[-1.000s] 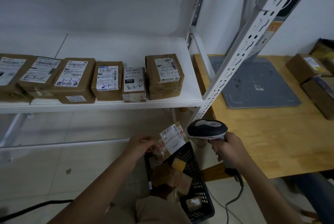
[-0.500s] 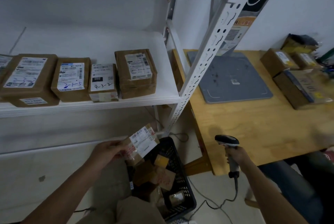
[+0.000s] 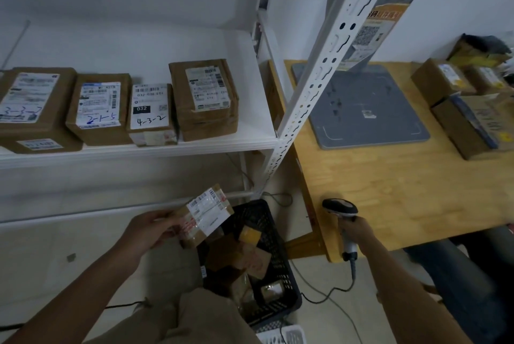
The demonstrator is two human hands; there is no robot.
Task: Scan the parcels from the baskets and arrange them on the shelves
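My left hand (image 3: 151, 229) grips a small cardboard parcel (image 3: 207, 213) with a white label, holding it tilted above the left rim of the black basket (image 3: 281, 249). Several more parcels lie inside the basket. My right hand (image 3: 357, 229) grips the handle of a barcode scanner (image 3: 340, 209) by the front corner of the wooden table (image 3: 389, 182), well right of the parcel. On the white shelf (image 3: 172, 146) stands a row of several labelled boxes, the rightmost box (image 3: 204, 99) near the shelf's post.
The perforated white shelf post (image 3: 314, 88) rises between shelf and table. A grey pad (image 3: 364, 110) lies on the table, with several boxes (image 3: 467, 121) at its right end. The scanner's cable (image 3: 328, 291) trails over the floor. A dark-clothed leg (image 3: 459, 274) is at lower right.
My right hand has carried the scanner away from the parcel, rightward to the table corner. The left hand keeps holding the parcel over the basket. The view shifted right.
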